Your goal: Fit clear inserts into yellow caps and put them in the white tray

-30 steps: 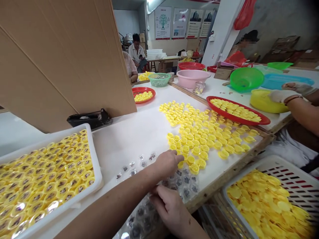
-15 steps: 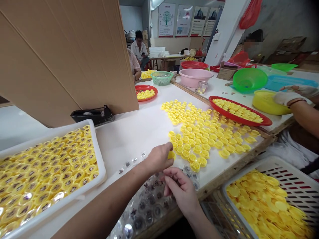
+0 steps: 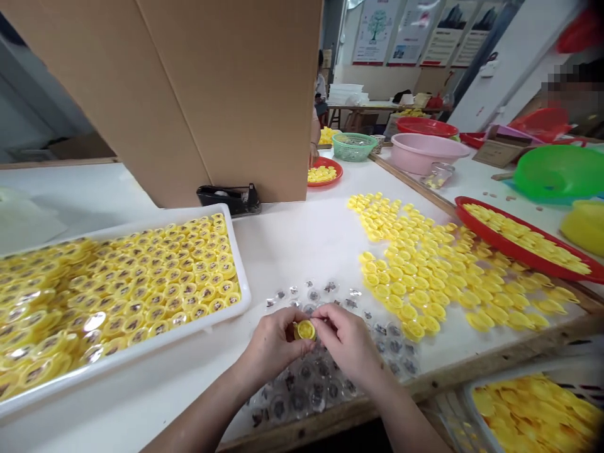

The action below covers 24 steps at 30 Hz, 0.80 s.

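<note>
A small round yellow piece (image 3: pixel 306 329) sits between the two hands, just above the near part of the white table (image 3: pixel 283 245). Its ringed face is turned up toward the viewer; being round, it shows no clear long axis. The left hand (image 3: pixel 274 336) is the nearer one, curled closed around its left side, thumb along the near edge, fingers behind. The right hand (image 3: pixel 346 333) comes in from the right, thumb and forefinger pinched nearly together at the piece's right edge; I cannot tell whether they grip anything. Beneath and around both hands lie clear discs (image 3: pixel 298 399) with dark prints. Farther right are spread loose yellow pieces (image 3: pixel 422 280); to the left stands a white tray (image 3: pixel 240 267) of printed yellow pieces, with a black tape dispenser (image 3: pixel 231 200) beyond it.
</note>
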{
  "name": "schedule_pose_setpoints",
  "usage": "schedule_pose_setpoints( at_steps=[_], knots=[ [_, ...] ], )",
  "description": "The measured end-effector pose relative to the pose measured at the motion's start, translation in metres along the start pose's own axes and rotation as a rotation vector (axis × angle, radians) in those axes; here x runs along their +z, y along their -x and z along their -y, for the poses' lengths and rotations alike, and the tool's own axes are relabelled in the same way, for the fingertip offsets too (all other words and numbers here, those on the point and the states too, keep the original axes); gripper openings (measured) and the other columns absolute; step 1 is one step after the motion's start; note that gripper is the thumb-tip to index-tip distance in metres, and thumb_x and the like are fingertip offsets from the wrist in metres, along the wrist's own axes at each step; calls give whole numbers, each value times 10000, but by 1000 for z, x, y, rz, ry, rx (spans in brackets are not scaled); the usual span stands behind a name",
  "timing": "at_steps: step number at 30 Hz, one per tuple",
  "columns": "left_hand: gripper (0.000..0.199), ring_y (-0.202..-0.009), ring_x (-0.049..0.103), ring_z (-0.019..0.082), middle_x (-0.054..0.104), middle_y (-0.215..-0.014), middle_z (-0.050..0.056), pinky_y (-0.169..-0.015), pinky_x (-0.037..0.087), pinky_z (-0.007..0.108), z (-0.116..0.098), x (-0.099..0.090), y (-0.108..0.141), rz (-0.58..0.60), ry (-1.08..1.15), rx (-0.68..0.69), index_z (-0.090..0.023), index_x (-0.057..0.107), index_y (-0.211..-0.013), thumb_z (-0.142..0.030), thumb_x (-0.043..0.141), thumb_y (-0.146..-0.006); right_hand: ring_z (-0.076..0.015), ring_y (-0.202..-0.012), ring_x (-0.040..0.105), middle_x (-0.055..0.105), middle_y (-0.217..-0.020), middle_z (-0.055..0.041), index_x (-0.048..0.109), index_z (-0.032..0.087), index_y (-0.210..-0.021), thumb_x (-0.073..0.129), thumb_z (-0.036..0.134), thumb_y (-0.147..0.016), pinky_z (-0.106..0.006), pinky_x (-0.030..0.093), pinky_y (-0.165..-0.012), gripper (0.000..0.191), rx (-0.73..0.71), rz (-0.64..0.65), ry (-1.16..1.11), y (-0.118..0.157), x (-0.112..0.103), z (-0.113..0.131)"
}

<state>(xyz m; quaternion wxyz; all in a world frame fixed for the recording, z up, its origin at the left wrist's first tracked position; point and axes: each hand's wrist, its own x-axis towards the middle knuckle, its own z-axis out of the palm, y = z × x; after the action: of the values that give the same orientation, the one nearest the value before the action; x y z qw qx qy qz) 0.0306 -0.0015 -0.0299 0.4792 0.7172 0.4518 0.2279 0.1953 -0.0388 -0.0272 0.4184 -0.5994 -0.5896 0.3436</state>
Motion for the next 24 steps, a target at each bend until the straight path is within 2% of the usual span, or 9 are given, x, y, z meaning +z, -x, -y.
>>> schedule_pose_setpoints(
  at_steps=[4, 6, 8, 11, 14, 17, 20, 24],
  knots=[
    [234, -615, 480, 114, 591, -681, -13, -563, 359, 214, 12, -4, 4, -30, 55, -48, -164, 671, -891, -227, 677, -666, -166, -698, 604, 657, -794, -19, 643, 208, -925, 535, 280, -843, -262, 475, -633, 154, -30, 124, 60, -4, 8, 17],
    [243, -629, 490, 118, 599, -706, -8, -571, 366, 218, 14, -7, 6, -33, 88, -46, -172, 673, -909, -237, 668, -675, -165, -720, 620, 667, -826, -14, 626, 220, -992, 555, 230, -821, -266, 489, -651, 186, -38, 180, 95, -5, 9, 20],
    [229, -637, 493, 118, 600, -720, -7, -579, 372, 220, 14, -11, 7, -47, 116, -40, -177, 673, -902, -225, 659, -678, -165, -726, 628, 669, -827, -7, 616, 227, -980, 560, 188, -800, -268, 496, -654, 193, -42, 194, 112, -6, 8, 20],
    [200, -617, 476, 108, 574, -685, -18, -569, 367, 215, 15, -14, 7, -81, 165, -48, -166, 657, -865, -197, 659, -667, -166, -674, 621, 657, -776, -10, 602, 220, -904, 549, 207, -814, -267, 497, -614, 105, -59, 110, 142, -10, 6, 17],
    [201, -584, 452, 94, 535, -648, -37, -543, 353, 204, 18, -14, 6, -79, 253, -44, -157, 617, -858, -186, 657, -663, -193, -720, 615, 648, -821, -52, 596, 207, -904, 513, 216, -835, -302, 494, -651, 108, -196, -26, 322, -15, 8, 17],
    [191, -595, 451, 90, 536, -664, -39, -542, 347, 197, 21, -12, 6, -57, 308, -26, -161, 601, -852, -167, 644, -666, -206, -761, 608, 635, -843, -67, 590, 202, -893, 481, 193, -840, -318, 481, -678, 122, -292, -25, 412, -18, 15, 22],
    [150, -591, 425, 82, 515, -653, -45, -536, 331, 193, 22, -10, 5, -73, 342, -36, -154, 593, -800, -156, 647, -659, -186, -724, 609, 641, -820, -44, 596, 206, -897, 512, 232, -855, -292, 480, -635, 99, -198, 74, 307, -18, 19, 28],
    [202, -589, 431, 82, 522, -656, -37, -528, 338, 195, 26, -9, 3, -75, 529, -56, -144, 542, -776, -203, 689, -651, -169, -704, 616, 654, -789, -14, 611, 216, -1014, 584, 258, -825, -273, 500, -615, 196, 39, 235, 14, -18, 15, 24]
  ],
)
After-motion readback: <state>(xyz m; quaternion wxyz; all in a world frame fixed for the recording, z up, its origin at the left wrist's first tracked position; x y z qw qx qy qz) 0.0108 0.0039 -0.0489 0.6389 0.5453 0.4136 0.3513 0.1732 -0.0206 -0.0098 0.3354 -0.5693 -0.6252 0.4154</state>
